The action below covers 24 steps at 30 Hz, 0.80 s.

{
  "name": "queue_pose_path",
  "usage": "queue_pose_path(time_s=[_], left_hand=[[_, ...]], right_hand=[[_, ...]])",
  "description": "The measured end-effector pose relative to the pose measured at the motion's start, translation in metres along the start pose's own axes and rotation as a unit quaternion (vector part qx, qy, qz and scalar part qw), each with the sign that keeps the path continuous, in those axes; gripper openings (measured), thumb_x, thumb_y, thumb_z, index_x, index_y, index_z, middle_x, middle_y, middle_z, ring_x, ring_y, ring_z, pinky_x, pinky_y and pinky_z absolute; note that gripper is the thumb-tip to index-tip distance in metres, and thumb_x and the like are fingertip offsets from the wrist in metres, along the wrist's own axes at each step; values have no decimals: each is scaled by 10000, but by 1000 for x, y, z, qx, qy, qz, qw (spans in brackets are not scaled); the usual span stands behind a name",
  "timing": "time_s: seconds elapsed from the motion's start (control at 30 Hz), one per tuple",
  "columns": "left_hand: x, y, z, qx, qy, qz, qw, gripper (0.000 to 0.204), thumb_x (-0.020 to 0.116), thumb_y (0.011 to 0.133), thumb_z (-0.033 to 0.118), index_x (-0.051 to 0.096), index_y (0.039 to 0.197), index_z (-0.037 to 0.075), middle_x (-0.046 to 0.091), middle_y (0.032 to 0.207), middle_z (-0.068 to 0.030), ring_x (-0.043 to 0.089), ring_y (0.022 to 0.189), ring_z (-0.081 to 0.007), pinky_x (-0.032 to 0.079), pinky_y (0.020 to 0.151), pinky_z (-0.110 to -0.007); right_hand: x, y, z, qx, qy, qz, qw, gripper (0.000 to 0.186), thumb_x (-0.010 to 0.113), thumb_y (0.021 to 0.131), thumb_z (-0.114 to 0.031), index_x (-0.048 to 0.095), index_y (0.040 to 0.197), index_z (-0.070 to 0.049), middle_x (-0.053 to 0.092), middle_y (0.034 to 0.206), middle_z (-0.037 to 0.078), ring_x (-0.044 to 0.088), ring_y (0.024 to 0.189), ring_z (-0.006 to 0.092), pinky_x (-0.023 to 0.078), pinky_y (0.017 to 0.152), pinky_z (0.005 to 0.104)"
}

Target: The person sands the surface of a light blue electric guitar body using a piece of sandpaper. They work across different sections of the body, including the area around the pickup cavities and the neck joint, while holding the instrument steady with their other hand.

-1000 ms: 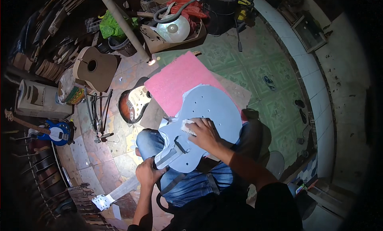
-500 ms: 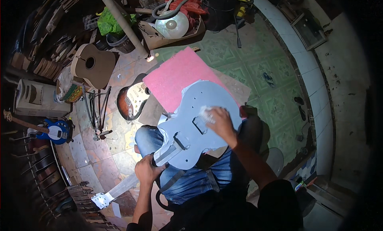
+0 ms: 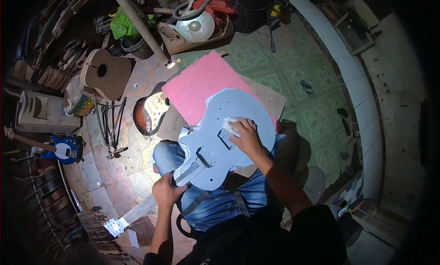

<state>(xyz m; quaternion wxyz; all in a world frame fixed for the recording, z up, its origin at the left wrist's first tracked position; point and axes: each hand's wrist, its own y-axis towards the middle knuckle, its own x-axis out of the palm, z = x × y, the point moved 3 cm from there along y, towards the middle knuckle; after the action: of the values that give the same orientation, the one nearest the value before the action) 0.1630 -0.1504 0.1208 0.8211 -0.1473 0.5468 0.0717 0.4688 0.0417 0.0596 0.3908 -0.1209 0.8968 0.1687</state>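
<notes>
A grey, unstrung electric guitar body [image 3: 250,111] lies across my lap, with pickup cavities cut in its top. Its neck [image 3: 140,211], wrapped in pale covering, runs down to the lower left and ends in a white headstock [image 3: 116,227]. My left hand [image 3: 167,191] is closed around the neck close to the body. With bent fingers, my right hand [image 3: 246,136] presses a crumpled white cloth [image 3: 230,126] onto the guitar's top, beside one cavity. Part of the cloth is hidden under the fingers.
Beyond the body lies a pink sheet [image 3: 201,84] on a board. A sunburst guitar body [image 3: 149,114], an acoustic guitar body [image 3: 112,75], a folded stand [image 3: 110,127] and a blue bass [image 3: 66,150] are to the left. Sandals [image 3: 307,87] lie on the green tiles.
My right hand and the cloth have slid slightly left across the guitar's top. My left hand keeps its grip on the neck. The whole view has shifted a little.
</notes>
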Motion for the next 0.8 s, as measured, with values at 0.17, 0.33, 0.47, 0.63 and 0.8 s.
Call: queue_pose_path(time_s=[0.17, 0.33, 0.47, 0.63, 0.8], left_hand=[[0, 0, -5, -29, 12, -24, 999, 592, 941, 557, 528, 721, 861, 70, 722, 786, -136, 719, 727, -352, 558, 667, -439], [1, -1, -5, -17, 16, -8, 1000, 599, 941, 560, 527, 741, 899, 75, 731, 802, -134, 724, 739, -354, 562, 678, -440], [0, 0, -1, -12, 2, -5, 1000, 603, 943, 561, 527, 745, 907, 74, 736, 806, -136, 728, 746, -356, 565, 684, -441], [1, -1, -2, -17, 11, -6, 1000, 613, 942, 559, 537, 746, 909, 74, 735, 800, -141, 729, 741, -361, 565, 683, -444], [1, -3, -4, -13, 14, -12, 1000, 610, 939, 563, 543, 735, 885, 67, 728, 787, -143, 719, 707, -355, 560, 656, -443]], right_hand=[[-1, -14, 1, -25, 13, -6, 1000, 541, 841, 729, -147, 711, 1254, -160, 634, 1292, 58, 560, 1222, 320, 407, 1053, 474], [-11, -62, 7, -18, 1, 7, 1000, 566, 866, 699, -159, 714, 1244, -156, 639, 1291, 85, 577, 1199, 330, 419, 1038, 480], [8, 10, 11, 41, -4, 32, 999, 544, 866, 706, -167, 715, 1229, -163, 641, 1288, 87, 574, 1215, 325, 410, 1056, 478], [35, 22, -28, -58, 44, -52, 996, 536, 863, 718, -189, 717, 1234, -186, 632, 1289, 65, 551, 1239, 316, 375, 1086, 510], [8, -64, -51, -78, 55, -115, 989, 498, 829, 732, -191, 734, 1221, -183, 631, 1312, 44, 549, 1224, 299, 384, 1054, 472]])
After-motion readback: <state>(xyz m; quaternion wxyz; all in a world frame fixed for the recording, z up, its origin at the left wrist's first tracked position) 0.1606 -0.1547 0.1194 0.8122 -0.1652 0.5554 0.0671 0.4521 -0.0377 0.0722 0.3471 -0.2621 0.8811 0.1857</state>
